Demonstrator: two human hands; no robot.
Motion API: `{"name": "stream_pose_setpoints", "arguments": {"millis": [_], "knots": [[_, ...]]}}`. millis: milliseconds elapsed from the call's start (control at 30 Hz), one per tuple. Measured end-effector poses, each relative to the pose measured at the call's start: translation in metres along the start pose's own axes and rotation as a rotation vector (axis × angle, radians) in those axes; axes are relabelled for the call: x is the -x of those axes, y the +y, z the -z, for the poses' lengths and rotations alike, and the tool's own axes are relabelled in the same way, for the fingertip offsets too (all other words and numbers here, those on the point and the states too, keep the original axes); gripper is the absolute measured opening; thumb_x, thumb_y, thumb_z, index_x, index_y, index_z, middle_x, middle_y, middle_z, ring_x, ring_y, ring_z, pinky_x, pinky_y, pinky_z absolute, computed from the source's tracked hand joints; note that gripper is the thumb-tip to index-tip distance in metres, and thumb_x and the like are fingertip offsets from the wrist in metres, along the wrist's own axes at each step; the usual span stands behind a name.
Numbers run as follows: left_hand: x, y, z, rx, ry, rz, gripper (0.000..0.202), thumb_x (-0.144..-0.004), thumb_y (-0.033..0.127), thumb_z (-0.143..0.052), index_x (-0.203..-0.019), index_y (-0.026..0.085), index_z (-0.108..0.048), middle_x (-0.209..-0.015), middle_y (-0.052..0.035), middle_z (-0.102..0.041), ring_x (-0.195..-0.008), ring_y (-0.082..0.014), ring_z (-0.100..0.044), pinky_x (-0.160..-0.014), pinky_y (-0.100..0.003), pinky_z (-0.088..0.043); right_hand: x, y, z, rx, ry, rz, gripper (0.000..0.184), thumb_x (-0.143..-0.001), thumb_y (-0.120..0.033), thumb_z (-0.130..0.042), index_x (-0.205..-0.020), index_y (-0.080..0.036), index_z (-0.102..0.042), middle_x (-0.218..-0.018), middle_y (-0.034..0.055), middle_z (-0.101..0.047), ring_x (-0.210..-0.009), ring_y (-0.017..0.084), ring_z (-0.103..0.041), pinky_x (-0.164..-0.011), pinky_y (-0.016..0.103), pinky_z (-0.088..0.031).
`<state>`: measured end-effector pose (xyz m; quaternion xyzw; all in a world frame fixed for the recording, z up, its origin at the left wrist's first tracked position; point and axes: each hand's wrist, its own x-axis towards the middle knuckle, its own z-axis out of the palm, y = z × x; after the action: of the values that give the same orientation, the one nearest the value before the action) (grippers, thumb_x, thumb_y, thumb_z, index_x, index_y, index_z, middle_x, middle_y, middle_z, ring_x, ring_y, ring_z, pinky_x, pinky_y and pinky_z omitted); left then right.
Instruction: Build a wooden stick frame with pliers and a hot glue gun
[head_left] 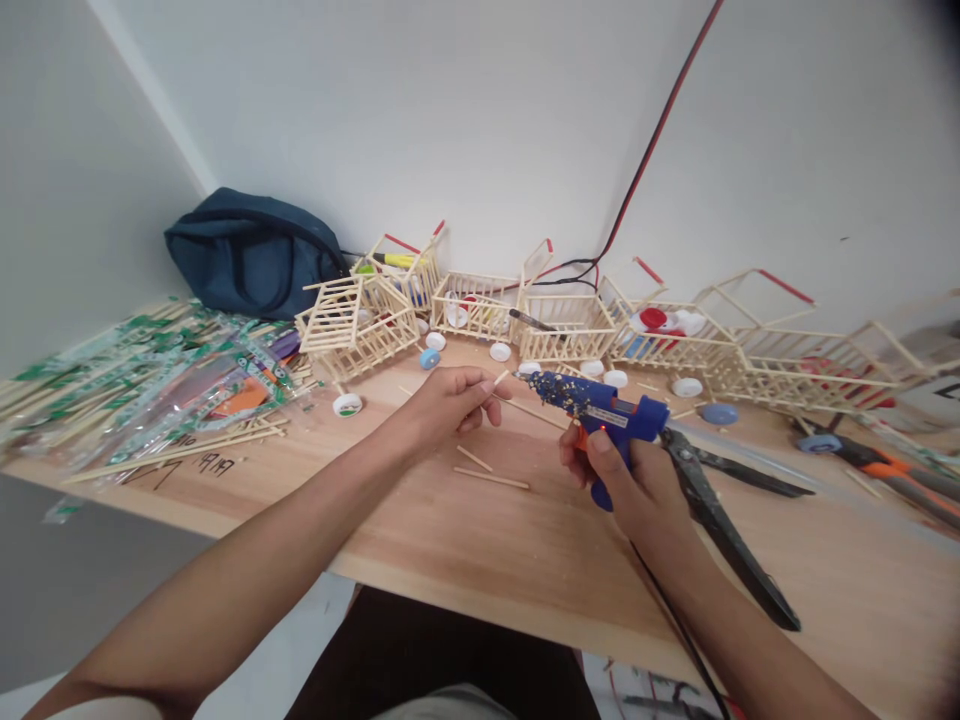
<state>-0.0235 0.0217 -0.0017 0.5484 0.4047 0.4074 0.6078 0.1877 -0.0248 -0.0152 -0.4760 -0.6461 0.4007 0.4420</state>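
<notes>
My right hand (637, 475) is wrapped round the handle of a blue hot glue gun (622, 420), its speckled nozzle aimed left. A small red light glows on the gun's side. Just left of the nozzle, my left hand (461, 400) pinches a short wooden stick (501, 378) between thumb and fingertips. The nozzle and the stick's tip are close together; whether they touch I cannot tell. Below them, two cut sticks (491, 478) lie on the wooden table (420, 540). Another stick (532, 412) lies behind, between my hands.
Several stick-built carts (566, 325) with bottle-cap wheels line the wall. Wrapped stick bundles (150, 385) and a blue bag (255, 250) are at left. Large black-handled cutters (724, 540) lie right of the glue gun, with orange-handled pliers (892, 470) beyond. The gun's cord (679, 620) hangs over the front edge.
</notes>
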Motion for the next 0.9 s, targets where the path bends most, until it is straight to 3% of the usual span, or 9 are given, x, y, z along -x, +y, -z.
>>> {"name": "stream_pose_setpoints", "arguments": {"millis": [467,900], "knots": [[0.0009,0.0036,-0.0003,-0.069,0.013,-0.004,0.024,-0.085,0.027,-0.054,-0.094,0.006,-0.062,-0.064,-0.0009,-0.057,-0.044,-0.0032,-0.033,-0.043,-0.019,-0.019,-0.001,0.0029,0.0012,0.024,0.002,-0.017,0.043,-0.088,-0.057,-0.046,-0.078,-0.017,-0.058,-0.066,0.0033,-0.057,-0.056,0.012,-0.05,-0.051,0.024,-0.041],[0.0017,0.0025,-0.0003,-0.001,-0.024,0.009,0.026,-0.085,0.029,-0.054,-0.093,0.006,-0.062,-0.064,-0.002,-0.059,-0.042,-0.0023,-0.032,-0.041,-0.018,-0.018,-0.0017,0.0053,0.0054,0.117,-0.043,-0.004,0.043,-0.09,-0.055,-0.042,-0.081,-0.016,-0.058,-0.067,0.0029,-0.056,-0.056,0.013,-0.05,-0.051,0.025,-0.039]]}}
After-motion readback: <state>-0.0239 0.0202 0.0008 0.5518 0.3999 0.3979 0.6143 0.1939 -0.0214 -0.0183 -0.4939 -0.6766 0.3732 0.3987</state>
